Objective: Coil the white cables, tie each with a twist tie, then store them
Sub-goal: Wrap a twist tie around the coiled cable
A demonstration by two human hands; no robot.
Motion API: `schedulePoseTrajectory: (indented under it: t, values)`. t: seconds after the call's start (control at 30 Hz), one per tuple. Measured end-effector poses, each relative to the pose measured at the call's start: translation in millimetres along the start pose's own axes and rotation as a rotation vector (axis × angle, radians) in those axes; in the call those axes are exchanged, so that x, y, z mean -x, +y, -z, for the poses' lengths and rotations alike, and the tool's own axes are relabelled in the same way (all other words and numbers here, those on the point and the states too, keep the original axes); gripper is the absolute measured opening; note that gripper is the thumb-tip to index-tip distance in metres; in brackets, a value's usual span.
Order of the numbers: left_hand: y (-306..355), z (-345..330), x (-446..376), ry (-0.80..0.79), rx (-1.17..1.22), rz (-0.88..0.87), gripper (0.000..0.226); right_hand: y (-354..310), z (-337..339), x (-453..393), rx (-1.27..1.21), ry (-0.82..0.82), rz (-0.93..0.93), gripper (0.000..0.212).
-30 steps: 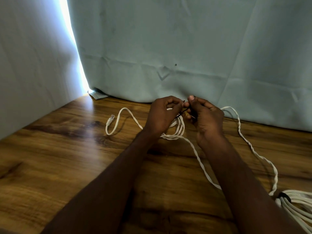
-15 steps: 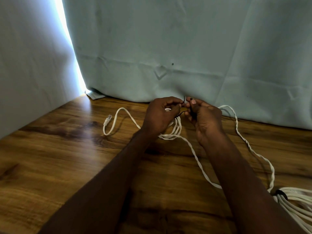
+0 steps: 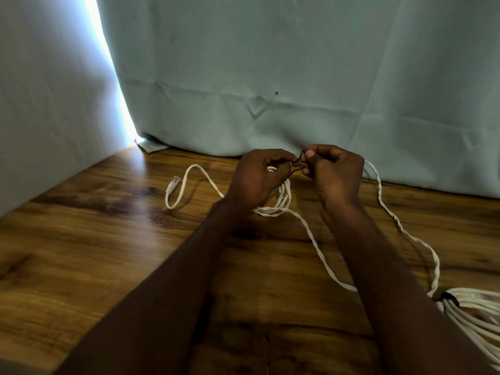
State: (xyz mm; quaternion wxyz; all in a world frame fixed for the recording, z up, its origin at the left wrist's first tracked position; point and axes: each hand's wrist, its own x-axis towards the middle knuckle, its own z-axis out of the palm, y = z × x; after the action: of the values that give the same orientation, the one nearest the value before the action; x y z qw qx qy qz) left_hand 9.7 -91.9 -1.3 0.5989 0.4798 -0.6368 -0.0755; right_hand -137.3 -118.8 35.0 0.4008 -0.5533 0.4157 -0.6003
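A small coil of white cable (image 3: 281, 201) hangs under my left hand (image 3: 259, 177), which grips its top. Its loose end with a clear plug (image 3: 172, 185) lies on the wooden table (image 3: 81, 239) to the left. My right hand (image 3: 334, 171) pinches a thin black twist tie (image 3: 297, 162) between the two hands, just above the coil. The left fingertips pinch the tie's other end. A twisted white strand (image 3: 319, 247) runs from the coil toward the lower right.
A second bundle of white cable (image 3: 476, 318), bound with a dark tie (image 3: 447, 297), lies at the right edge of the table. Pale blue cloth (image 3: 270, 77) hangs behind and on the left, with a bright gap (image 3: 113, 85) between the sheets.
Both hands stay together at the coil's top. The right fingers have shifted on the black tie, turning it slightly.
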Motion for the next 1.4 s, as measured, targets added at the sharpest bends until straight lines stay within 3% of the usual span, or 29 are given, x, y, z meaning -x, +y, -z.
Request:
schedulePoseTrajectory:
  t: [0.43, 0.7, 1.4]
  values:
    - [-5.2, 0.9, -1.1, -0.025, -0.008, -0.012, 0.02, 5.5, -1.6, 0.1, 0.13, 0.038, 0.135, 0.03]
    - [-6.1, 0.8, -0.9, -0.036, -0.005, -0.023, 0.022, 5.3, -2.1, 0.1, 0.143, 0.041, 0.127, 0.019]
    - [-2.9, 1.7, -0.6, -0.047, -0.028, -0.02, 0.02, 2.8, -1.6, 1.3, 0.163, 0.014, 0.135, 0.024]
